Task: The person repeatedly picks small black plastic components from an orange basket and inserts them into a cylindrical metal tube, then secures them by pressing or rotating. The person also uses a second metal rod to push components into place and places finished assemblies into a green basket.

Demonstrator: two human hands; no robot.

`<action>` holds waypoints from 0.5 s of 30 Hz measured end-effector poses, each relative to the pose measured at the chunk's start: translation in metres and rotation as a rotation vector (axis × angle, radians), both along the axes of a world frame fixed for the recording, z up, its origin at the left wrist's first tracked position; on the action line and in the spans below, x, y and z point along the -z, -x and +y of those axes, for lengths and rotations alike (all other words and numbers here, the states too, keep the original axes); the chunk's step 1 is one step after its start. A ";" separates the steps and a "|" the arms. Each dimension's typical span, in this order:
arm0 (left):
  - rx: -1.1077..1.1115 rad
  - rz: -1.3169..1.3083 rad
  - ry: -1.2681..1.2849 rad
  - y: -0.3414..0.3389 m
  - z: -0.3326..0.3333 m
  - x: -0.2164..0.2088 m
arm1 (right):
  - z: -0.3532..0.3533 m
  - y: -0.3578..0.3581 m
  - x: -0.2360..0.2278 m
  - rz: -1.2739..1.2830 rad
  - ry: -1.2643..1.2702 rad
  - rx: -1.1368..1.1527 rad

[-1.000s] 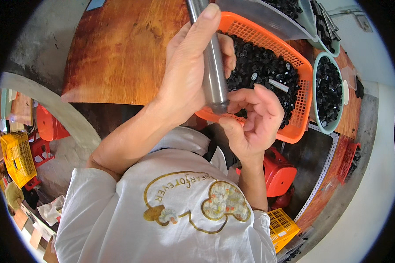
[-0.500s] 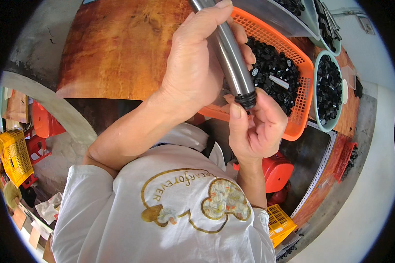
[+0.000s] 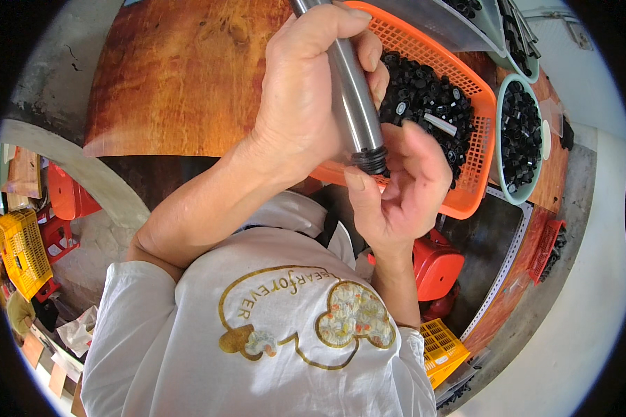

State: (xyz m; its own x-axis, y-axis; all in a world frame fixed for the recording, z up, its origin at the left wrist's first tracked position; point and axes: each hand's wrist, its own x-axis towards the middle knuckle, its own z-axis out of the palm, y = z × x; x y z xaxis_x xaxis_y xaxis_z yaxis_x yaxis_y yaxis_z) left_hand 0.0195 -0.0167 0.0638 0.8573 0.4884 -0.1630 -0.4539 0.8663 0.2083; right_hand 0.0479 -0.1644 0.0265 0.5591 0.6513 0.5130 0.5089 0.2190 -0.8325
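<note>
My left hand (image 3: pixel 302 83) is wrapped round a grey metal tube (image 3: pixel 353 94) that slants down toward me. A black ribbed end piece (image 3: pixel 371 160) sits in the tube's lower end. Around that end piece curl the fingers of my right hand (image 3: pixel 403 187), its thumb against the lower rim and its forefinger at the right side. How firmly they press is hard to see. The tube's upper end runs out of the picture at the top.
Behind my hands stands an orange plastic basket (image 3: pixel 490 132) of small black parts (image 3: pixel 424 83), with a pale strip (image 3: pixel 440 125) on them. A pale green basin (image 3: pixel 502 149) with more black parts is at its right. The wooden table (image 3: pixel 174 83) spreads left; a red stool (image 3: pixel 438 267) stands below.
Both hands and the tube have shifted slightly left. My right fingers have loosened from a pinch and moved round the end piece, the forefinger now higher along its side.
</note>
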 end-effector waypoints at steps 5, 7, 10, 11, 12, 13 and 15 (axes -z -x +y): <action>-0.075 0.182 -0.212 -0.008 -0.001 0.007 | -0.003 -0.006 -0.004 -0.223 0.145 0.079; -0.053 0.222 -0.223 -0.009 -0.002 0.009 | 0.002 -0.005 0.000 -0.318 0.093 0.171; -0.050 0.237 -0.210 -0.008 -0.003 0.010 | 0.006 -0.001 0.003 -0.333 0.092 0.230; -0.060 0.216 -0.219 -0.008 -0.003 0.011 | 0.007 0.000 0.004 -0.332 0.091 0.239; -0.053 0.227 -0.210 -0.008 -0.003 0.011 | 0.009 0.001 0.005 -0.327 0.049 0.259; -0.051 0.219 -0.219 -0.008 -0.003 0.012 | 0.008 0.001 0.004 -0.336 0.032 0.261; -0.036 0.195 -0.226 -0.008 -0.002 0.014 | 0.006 0.001 0.003 -0.362 0.086 0.226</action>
